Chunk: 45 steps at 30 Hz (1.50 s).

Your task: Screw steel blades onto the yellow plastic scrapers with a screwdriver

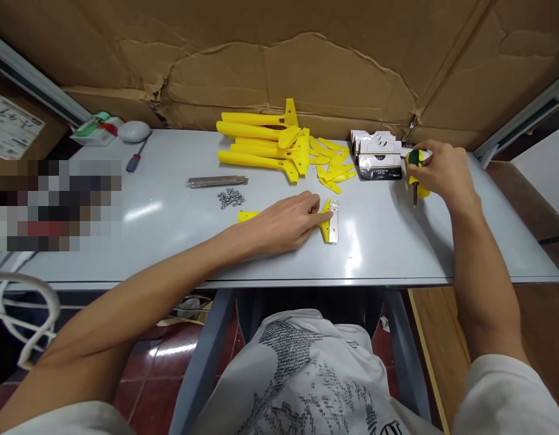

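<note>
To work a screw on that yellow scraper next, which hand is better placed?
The right hand, probably: it grips the screwdriver, tip pointing down. The left hand lies over the yellow scraper, a finger at its blade, seemingly better suited to steadying it.

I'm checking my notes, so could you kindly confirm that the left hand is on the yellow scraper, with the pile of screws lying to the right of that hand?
Not quite: in the head view, the pile of screws lies to the left of the left hand, which is indeed on the yellow scraper.
</note>
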### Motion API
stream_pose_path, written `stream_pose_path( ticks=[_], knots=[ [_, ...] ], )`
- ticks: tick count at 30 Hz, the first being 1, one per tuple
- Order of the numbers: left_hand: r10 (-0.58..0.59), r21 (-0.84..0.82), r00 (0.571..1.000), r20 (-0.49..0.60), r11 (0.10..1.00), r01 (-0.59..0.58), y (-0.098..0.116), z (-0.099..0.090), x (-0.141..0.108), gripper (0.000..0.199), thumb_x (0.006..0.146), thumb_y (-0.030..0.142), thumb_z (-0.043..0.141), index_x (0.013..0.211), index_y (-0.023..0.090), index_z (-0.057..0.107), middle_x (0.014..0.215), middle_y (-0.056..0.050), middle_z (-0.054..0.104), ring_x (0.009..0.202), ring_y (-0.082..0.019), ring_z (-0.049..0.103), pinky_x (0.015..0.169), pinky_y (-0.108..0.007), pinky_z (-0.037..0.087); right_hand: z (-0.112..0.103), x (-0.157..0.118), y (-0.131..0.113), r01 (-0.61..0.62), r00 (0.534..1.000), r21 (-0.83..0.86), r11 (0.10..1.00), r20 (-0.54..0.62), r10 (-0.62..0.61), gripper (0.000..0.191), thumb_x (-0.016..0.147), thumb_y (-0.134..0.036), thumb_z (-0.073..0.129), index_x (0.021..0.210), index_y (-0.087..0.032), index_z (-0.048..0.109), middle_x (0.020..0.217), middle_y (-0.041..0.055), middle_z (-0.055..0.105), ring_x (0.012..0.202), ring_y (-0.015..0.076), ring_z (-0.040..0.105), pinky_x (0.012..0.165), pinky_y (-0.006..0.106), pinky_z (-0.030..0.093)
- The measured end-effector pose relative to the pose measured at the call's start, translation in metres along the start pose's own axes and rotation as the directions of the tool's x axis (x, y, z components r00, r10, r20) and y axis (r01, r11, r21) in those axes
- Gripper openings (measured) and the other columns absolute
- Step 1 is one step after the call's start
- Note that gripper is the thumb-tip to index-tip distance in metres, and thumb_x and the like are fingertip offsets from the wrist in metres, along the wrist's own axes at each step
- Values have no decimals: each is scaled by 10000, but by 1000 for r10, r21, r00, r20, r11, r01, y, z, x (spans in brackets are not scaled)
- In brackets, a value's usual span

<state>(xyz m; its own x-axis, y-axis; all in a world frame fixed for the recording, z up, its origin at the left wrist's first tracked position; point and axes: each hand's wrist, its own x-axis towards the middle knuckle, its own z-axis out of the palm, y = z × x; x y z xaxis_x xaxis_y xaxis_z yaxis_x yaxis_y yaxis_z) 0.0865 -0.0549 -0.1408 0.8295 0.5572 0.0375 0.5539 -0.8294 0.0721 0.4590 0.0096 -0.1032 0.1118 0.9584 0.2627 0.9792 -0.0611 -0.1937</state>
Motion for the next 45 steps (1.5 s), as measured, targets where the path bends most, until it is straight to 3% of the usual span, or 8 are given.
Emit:
stream_pose_path(
  ticks=[9, 13, 17, 24, 29, 39, 42, 45],
  knots=[
    [60, 76, 997, -52, 995, -56, 1, 3, 1, 469, 1145, 190, 467, 1527, 207, 739, 1303, -179, 699, 1149, -315, 682, 952, -435, 585, 22, 5, -6, 27, 993, -167, 986, 118, -8, 582, 1013, -240, 625, 1576, -225, 770, 1323, 223, 820, 1207, 425, 722, 1001, 521, 550],
    [68, 101, 996, -54, 993, -63, 1, 3, 1, 470, 1141, 190, 482, 1545, 208, 722, 1314, -178, 704, 1150, -310, 688, 930, -423, 586, 17, 3, -4, 24, 996, -171, 985, 90, -9, 586, 1114, -297, 586, 1682, -191, 681, 1462, 301, 725, 1388, 456, 659, 1054, 533, 534],
    [78, 113, 995, -61, 991, -71, 0, 3, 1, 457, 1152, 196, 467, 1532, 206, 721, 1325, -181, 711, 1147, -306, 687, 918, -421, 581, 8, 2, 1, -20, 997, -179, 984, 71, 33, 498, 1142, -415, 629, 1553, -187, 792, 1464, 319, 684, 1453, 507, 588, 1101, 577, 519],
    [98, 121, 991, -90, 989, -87, 0, 5, 1, 416, 1170, 214, 477, 1495, 204, 737, 1316, -170, 718, 1120, -289, 692, 922, -410, 579, 31, 15, 6, 303, 949, -105, 947, 123, -290, 563, 1096, -491, 741, 1576, -199, 770, 1561, 251, 688, 1455, 468, 566, 1234, 664, 462],
    [114, 124, 987, -113, 987, -99, 0, 7, 2, 406, 1169, 212, 484, 1487, 200, 736, 1314, -172, 722, 1118, -286, 697, 932, -409, 587, 41, 16, 3, 251, 964, -103, 962, 119, -239, 559, 1086, -506, 727, 1549, -198, 781, 1593, 243, 719, 1496, 550, 536, 1218, 690, 486],
    [98, 104, 991, -87, 991, -88, 4, 6, 4, 438, 1196, 267, 429, 1516, 212, 724, 1323, -186, 726, 1148, -299, 704, 918, -419, 594, 47, 21, 5, 271, 957, -50, 961, 124, -263, 551, 1110, -459, 714, 1630, -292, 639, 1547, 178, 731, 1478, 406, 577, 1245, 660, 466],
    [100, 52, 993, -67, 994, -97, 1, -3, 2, 443, 1199, 302, 456, 1546, 216, 718, 1376, -191, 725, 1150, -299, 710, 947, -430, 597, 40, 15, 0, 260, 959, -15, 965, 120, -257, 577, 1125, -438, 734, 1661, -268, 602, 1691, 225, 622, 1537, 449, 520, 1257, 693, 438],
    [50, -52, 990, -129, 997, -57, -28, -29, -9, 432, 1194, 429, 526, 1504, 234, 755, 1438, -165, 731, 1157, -279, 721, 979, -406, 585, 25, 4, -12, 214, 977, -11, 977, 25, -214, 622, 1143, -494, 702, 1696, -233, 587, 1792, 272, 488, 1608, 545, 438, 1263, 736, 417]
  ],
)
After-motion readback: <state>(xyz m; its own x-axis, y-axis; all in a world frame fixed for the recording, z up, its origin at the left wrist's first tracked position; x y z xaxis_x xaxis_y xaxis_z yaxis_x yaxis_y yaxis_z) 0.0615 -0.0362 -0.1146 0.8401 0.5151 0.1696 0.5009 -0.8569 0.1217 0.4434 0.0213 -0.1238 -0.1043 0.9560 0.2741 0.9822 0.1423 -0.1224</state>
